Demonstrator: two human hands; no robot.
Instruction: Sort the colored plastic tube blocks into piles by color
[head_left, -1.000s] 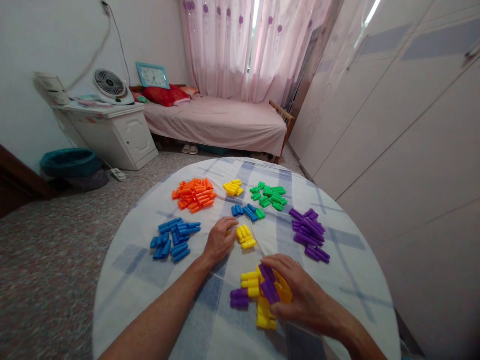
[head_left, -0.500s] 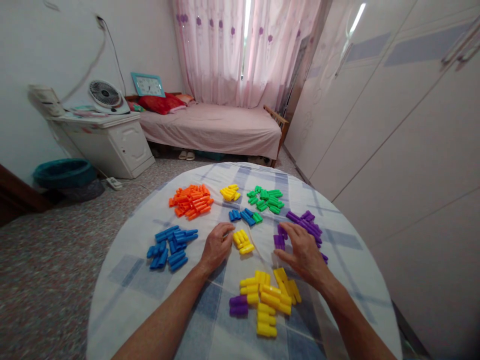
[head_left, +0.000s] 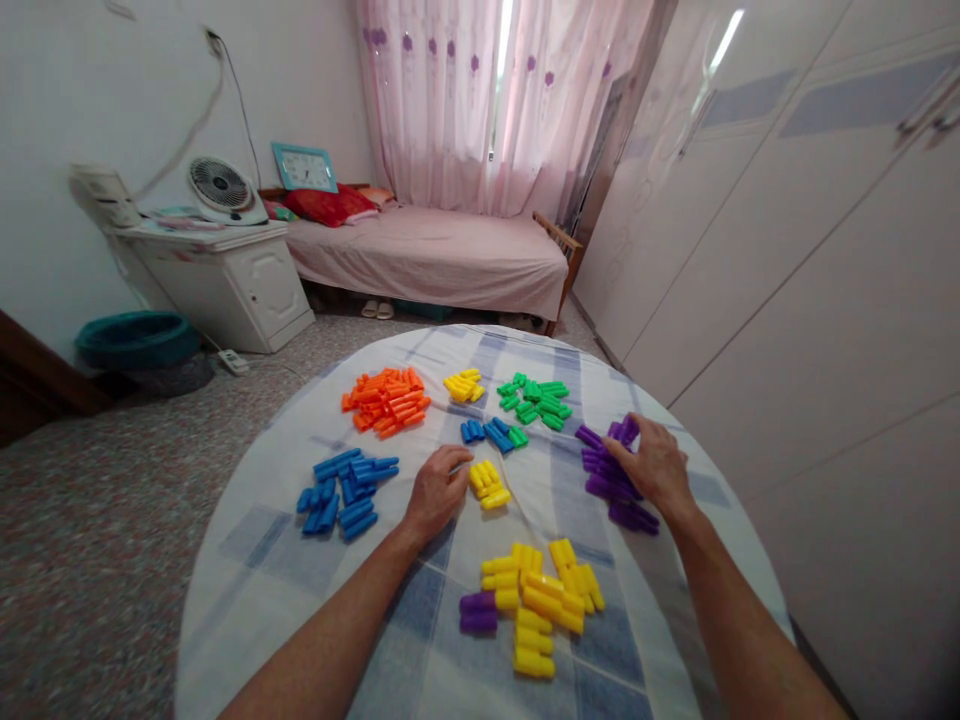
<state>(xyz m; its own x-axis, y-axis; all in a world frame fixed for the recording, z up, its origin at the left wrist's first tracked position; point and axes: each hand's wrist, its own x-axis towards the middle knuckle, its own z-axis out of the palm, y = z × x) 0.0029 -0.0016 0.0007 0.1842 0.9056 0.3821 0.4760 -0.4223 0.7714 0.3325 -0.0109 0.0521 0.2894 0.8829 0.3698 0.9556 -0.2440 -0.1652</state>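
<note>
i cannot tell whether the right hand, partly hiding purple pieces, or left hand grips anything.

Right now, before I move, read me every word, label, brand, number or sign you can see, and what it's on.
No text is readable.
Blue-framed clock: marks on its face, too small and blurred to read.
Fan: no lettering I can make out.
Purple pieces and yellow pieces: no lettering I can make out.
</note>
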